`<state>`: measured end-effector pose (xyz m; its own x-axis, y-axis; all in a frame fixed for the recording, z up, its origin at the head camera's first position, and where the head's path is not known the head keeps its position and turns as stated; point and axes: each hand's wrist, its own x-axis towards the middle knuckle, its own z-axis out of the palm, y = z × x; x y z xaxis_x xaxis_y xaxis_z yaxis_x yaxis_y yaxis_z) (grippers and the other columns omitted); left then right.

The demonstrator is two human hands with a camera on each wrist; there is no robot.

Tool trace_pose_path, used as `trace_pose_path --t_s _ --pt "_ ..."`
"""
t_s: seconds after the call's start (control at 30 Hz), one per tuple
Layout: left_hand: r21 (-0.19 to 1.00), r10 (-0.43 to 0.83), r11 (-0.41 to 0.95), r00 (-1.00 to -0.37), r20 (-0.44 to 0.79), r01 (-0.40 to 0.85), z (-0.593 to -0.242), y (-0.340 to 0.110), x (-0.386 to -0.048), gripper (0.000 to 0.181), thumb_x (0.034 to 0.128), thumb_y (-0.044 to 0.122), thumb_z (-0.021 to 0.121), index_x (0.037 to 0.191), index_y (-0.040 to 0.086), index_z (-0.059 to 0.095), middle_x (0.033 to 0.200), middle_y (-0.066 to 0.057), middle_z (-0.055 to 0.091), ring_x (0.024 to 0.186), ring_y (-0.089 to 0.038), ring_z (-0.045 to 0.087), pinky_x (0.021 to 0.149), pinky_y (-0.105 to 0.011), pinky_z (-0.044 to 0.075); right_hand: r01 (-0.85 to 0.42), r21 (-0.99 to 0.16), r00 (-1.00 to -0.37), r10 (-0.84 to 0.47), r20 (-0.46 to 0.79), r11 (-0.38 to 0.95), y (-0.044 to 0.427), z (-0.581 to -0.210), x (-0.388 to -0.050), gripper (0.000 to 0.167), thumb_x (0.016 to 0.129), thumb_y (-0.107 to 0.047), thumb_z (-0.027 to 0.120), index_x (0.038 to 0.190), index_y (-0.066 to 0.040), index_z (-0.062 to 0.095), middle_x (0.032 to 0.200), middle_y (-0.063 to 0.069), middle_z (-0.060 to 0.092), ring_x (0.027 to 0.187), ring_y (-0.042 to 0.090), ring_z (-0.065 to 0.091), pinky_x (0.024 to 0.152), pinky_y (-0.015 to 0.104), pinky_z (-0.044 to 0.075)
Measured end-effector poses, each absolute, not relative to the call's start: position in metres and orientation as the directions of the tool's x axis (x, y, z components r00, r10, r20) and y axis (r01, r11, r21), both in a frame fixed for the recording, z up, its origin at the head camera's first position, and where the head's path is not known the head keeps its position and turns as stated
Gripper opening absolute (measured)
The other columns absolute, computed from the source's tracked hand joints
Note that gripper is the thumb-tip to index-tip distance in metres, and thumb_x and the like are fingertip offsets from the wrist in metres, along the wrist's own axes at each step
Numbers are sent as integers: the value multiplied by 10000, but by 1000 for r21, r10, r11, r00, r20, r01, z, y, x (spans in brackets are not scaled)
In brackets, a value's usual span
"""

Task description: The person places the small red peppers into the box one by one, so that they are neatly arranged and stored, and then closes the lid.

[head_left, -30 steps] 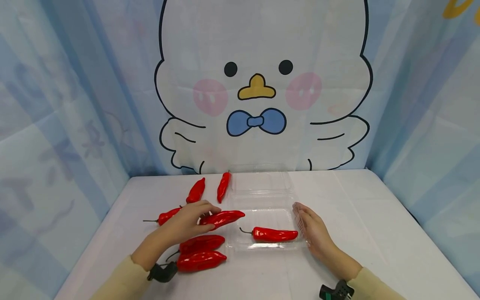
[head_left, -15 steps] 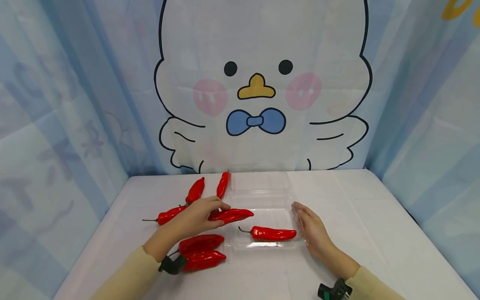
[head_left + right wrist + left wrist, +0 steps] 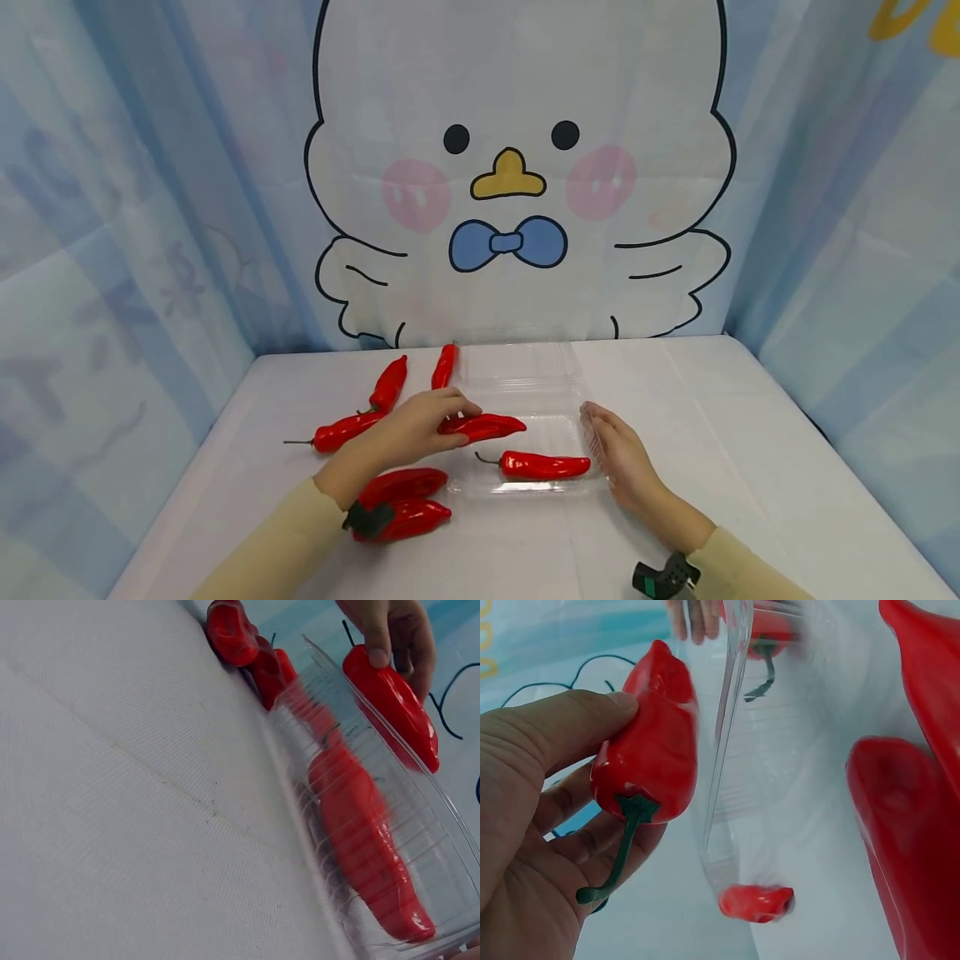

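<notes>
My left hand [image 3: 420,429] pinches a shiny red chili pepper [image 3: 487,427] between thumb and fingers, above the left part of a clear plastic clamshell box [image 3: 525,490]. The left wrist view shows this pepper [image 3: 649,742] with its green stem toward the palm, beside the box wall. Another red pepper [image 3: 545,466] lies crosswise in the box near its front, stem to the left. Along the box's right wall rests my right hand [image 3: 630,467], touching it from outside with extended fingers. Through the clear wall, the right wrist view shows the lying pepper [image 3: 360,832].
Two peppers lie at the front left, one nearer [image 3: 412,518] and one just behind [image 3: 412,481]. Farther back are a stemmed pepper [image 3: 341,433], another [image 3: 390,382], and one by the lid [image 3: 445,367]. The box's open lid [image 3: 517,362] reaches the curtain [image 3: 510,292].
My left hand has carried the pepper rightward and slightly away, from the box's left edge to over its inside. My right hand has stayed at the right wall.
</notes>
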<state>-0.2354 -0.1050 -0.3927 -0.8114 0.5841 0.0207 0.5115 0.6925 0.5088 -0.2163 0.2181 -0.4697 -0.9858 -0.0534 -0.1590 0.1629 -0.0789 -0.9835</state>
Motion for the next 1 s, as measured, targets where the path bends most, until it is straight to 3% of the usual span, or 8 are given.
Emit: trace_pose_path --t_s 0.63,1.0 --pt "484 658 667 -753 -26 566 -402 -62 -253 373 930 191 782 1297 191 713 1202 46 692 1085 -95 637 926 -217 556 169 -983 -985 -43 -167 -68 219 -469 -218 531 1126 -167 299 1604 56 228 1706 198 203 1607 331 95 1283 525 108" --pt "482 682 658 -729 -56 578 -413 -39 -259 319 934 133 768 1249 162 732 1164 53 697 1005 -60 626 886 -189 546 181 -981 -983 -51 -178 -66 219 -471 -217 538 1127 -173 296 1612 45 213 1713 185 186 1610 324 79 1279 545 96"
